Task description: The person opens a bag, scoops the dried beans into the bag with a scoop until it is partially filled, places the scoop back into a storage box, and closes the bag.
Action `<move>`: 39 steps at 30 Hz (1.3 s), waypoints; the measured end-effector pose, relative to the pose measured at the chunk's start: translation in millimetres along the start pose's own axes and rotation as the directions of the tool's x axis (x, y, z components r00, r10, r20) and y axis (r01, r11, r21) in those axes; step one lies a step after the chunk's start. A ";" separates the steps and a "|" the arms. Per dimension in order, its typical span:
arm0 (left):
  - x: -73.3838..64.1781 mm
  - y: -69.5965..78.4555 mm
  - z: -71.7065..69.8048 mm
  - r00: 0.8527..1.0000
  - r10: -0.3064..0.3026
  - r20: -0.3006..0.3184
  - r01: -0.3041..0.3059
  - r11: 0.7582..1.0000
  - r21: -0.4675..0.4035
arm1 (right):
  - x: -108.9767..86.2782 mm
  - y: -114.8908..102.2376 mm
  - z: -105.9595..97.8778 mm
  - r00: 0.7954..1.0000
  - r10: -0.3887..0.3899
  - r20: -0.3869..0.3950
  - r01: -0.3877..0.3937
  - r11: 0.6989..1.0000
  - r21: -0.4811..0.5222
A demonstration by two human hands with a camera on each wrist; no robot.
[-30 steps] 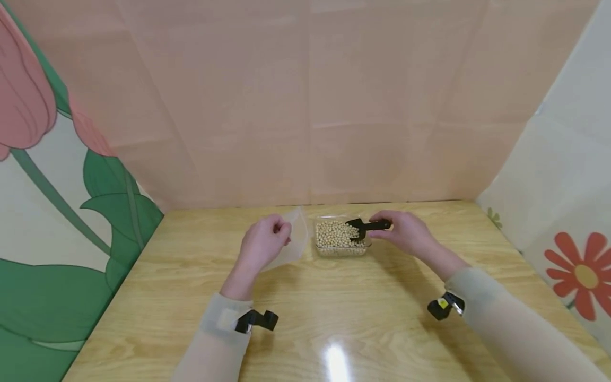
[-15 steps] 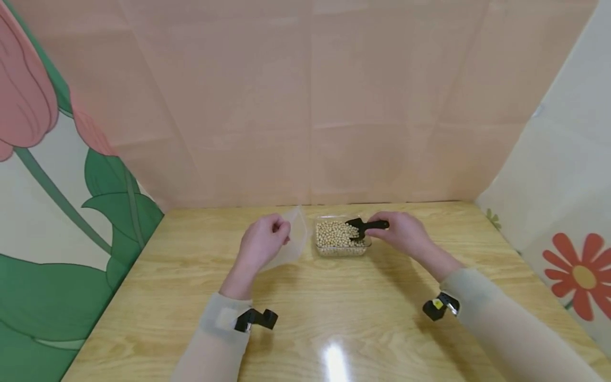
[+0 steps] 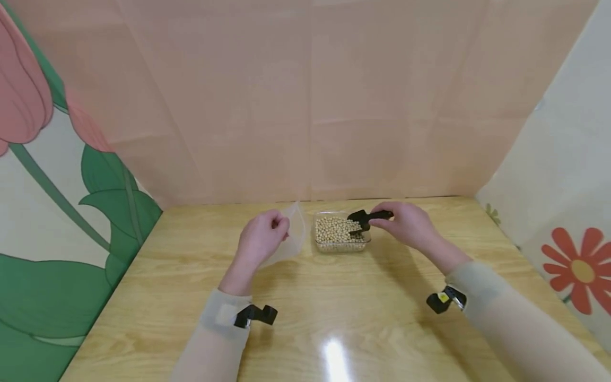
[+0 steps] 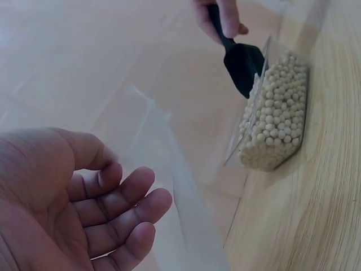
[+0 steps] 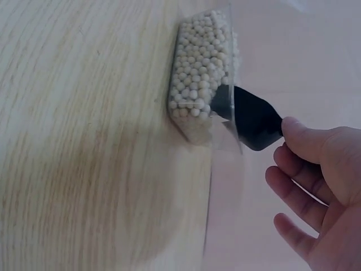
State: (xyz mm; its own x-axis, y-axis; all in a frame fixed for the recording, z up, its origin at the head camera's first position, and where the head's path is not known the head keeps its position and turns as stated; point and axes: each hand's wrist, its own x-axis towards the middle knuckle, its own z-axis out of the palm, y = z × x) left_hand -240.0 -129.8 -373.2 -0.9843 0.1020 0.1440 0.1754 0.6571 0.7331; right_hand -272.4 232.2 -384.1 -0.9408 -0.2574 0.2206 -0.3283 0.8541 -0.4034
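Observation:
In the head view, my left hand pinches the upper edge of a translucent plastic bag between thumb and forefinger. The left wrist view shows the bag hanging down, its other fingers loosely curled beside it. My right hand grips the handle of a black scoop. The scoop's blade slants into a clear box, its tip among small pale round beans or beads. Part of the handle is hidden by the right fingers.
The box stands on a wood-grain table, between the two hands and near the table's back edge. Behind rises a pink cloth backdrop. Flower-printed panels flank the table. A black camera mount sits on each wrist.
My right hand has risen slightly, and the scoop has shifted up with it, its tip still among the beads. The left hand and bag have hardly moved; the head view shifts slightly.

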 end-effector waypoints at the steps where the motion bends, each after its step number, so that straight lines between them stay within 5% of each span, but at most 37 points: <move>1: 0.2 0.2 -0.2 1.000 0.003 0.003 -0.003 1.000 0.002 | 0.2 -0.6 -1.9 1.000 0.002 0.004 -0.002 1.000 -0.003; 17: -0.4 2.7 -1.2 1.000 0.016 0.009 -0.016 1.000 0.007 | 0.8 -5.3 -27.7 1.000 -0.014 -0.011 0.014 1.000 -0.014; 39: -3.1 3.0 -3.5 1.000 0.012 0.022 -0.012 1.000 0.009 | -2.6 7.5 -20.1 0.997 0.045 0.061 -0.053 0.989 0.139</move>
State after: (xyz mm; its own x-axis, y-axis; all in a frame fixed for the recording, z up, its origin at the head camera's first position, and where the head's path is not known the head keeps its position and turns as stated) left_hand -236.3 -130.7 -369.2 -0.9823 0.1263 0.1385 0.1874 0.6625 0.7252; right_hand -270.7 248.4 -369.8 -0.9581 -0.2454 0.1480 -0.2862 0.7957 -0.5338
